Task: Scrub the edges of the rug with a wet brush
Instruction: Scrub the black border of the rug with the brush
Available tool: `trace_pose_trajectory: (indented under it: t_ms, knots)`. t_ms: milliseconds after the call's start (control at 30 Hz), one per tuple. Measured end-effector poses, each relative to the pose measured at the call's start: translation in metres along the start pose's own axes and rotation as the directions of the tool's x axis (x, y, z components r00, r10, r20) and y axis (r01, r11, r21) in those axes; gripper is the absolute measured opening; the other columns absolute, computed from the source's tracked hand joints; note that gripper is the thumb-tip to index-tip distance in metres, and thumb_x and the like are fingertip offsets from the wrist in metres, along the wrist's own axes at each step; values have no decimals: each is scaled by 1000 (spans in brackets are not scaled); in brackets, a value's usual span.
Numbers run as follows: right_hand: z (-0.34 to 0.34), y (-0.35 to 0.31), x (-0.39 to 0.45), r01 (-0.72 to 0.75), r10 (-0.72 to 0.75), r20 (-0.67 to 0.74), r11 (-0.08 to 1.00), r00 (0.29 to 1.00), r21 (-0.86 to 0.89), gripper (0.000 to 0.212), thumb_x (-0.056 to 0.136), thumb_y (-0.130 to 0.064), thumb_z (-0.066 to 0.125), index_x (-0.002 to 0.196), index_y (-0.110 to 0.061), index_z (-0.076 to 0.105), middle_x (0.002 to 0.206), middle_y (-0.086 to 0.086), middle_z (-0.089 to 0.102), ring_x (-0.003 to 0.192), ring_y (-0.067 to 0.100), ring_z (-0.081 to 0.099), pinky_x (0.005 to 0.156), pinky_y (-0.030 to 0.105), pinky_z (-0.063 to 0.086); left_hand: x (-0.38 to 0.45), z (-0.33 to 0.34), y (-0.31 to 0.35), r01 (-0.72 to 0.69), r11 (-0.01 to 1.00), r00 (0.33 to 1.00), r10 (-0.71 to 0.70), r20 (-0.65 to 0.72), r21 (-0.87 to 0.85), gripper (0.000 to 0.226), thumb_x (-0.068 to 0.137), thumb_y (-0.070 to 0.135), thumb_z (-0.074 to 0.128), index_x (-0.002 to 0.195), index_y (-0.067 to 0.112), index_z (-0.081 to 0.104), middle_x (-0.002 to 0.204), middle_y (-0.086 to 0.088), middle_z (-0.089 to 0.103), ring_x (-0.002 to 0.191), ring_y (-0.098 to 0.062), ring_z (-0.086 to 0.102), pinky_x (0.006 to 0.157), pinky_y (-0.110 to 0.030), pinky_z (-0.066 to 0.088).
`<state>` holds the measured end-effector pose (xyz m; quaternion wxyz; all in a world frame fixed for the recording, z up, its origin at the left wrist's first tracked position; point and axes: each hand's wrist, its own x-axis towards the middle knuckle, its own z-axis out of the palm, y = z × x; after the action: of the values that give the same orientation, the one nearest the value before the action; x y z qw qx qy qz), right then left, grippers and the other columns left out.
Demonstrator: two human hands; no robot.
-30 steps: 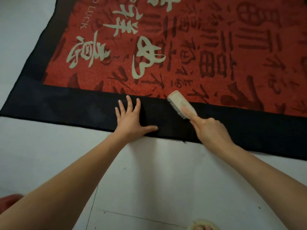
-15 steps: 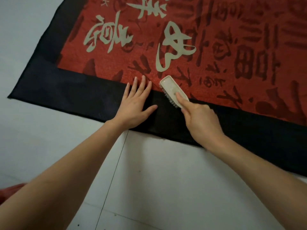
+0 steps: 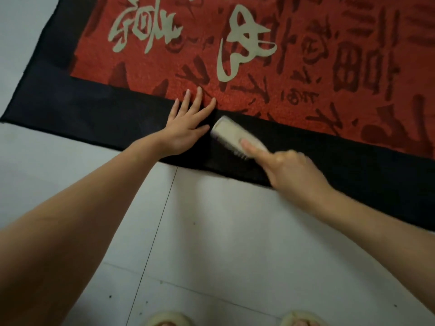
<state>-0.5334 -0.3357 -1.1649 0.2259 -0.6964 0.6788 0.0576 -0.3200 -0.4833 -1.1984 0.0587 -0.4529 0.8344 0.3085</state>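
Gripping one brush (image 3: 231,135), the right hand (image 3: 292,172) scrubs one rug (image 3: 306,147); left hand (image 3: 186,128) presses flat.

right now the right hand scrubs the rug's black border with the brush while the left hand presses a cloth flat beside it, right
Not quite: the head view shows no cloth. The left hand presses flat on the rug's black border itself, beside the brush that the right hand scrubs with.

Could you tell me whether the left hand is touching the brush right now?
Apart. The head view shows a dark strip of rug border between the left hand thumb and the near end of the brush.
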Motion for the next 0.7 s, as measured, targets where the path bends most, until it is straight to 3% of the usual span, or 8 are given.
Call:
trace_pose_trajectory:
  t_ms: [67,167,300,433,500,567,633,700]
  knots:
    - [-2,-9,2,-8,8,6,1000,1000,-8,71,100,-16,37,145,-52,-6,94,16,62,85,38,61,72,43,46,-1,-1,2,11,999,1000,-11,9,-38,60,105,21,36,156,31,5,162,1,-20,146,-19,-26,115,-33,-19]
    - [7,-32,-19,193,-182,190,980,965,-40,76,100,-18,35,137,-52,-21,96,6,58,89,32,60,71,37,40,-1,-1,1,11,999,1000,-10,14,-44,59,106,21,34,156,32,5,161,2,-21,146,-18,-26,115,-32,-20]
    - [2,-15,-4,71,-68,93,997,993,-22,76,100,-17,37,142,-56,-12,96,11,63,87,35,61,71,40,45,1,-1,4,28,999,1000,-28,1,-21,59,106,24,34,156,33,4,162,1,-20,147,-19,-25,116,-35,-18]
    - [5,-30,-29,301,-296,176,954,939,-4,76,100,-22,39,133,-59,-18,96,8,61,90,33,61,76,40,46,-1,-1,4,33,999,999,-33,10,28,60,106,22,34,156,32,3,162,0,-20,147,-21,-24,118,-37,-17]
    - [-11,-7,-12,215,-214,-18,975,977,57,66,100,-27,42,142,-56,0,90,14,65,82,38,63,72,44,49,-1,-1,5,42,999,999,-42,-4,33,59,106,24,34,156,31,4,163,-2,-17,148,-22,-22,118,-38,-15]
    - [-21,13,1,-30,90,-223,966,971,256,53,100,-28,45,144,-50,27,86,24,64,78,44,61,71,47,50,-1,-1,13,60,998,998,-59,-38,29,59,105,27,35,157,29,7,163,-3,-15,148,-25,-21,119,-40,-13]
    - [-12,14,-9,-213,258,-201,952,945,222,49,101,-25,41,146,-43,33,92,27,63,83,44,61,75,47,50,-4,4,27,6,1000,998,-4,-67,23,60,104,28,39,157,24,11,163,-5,-13,148,-27,-21,119,-40,-13]
    - [14,5,-29,-119,131,-95,985,987,124,57,101,-21,39,150,-44,20,91,22,65,83,41,63,73,45,51,-11,17,42,-134,990,991,135,-9,29,72,101,34,48,157,18,7,163,-5,-14,147,-25,-23,120,-40,-13]
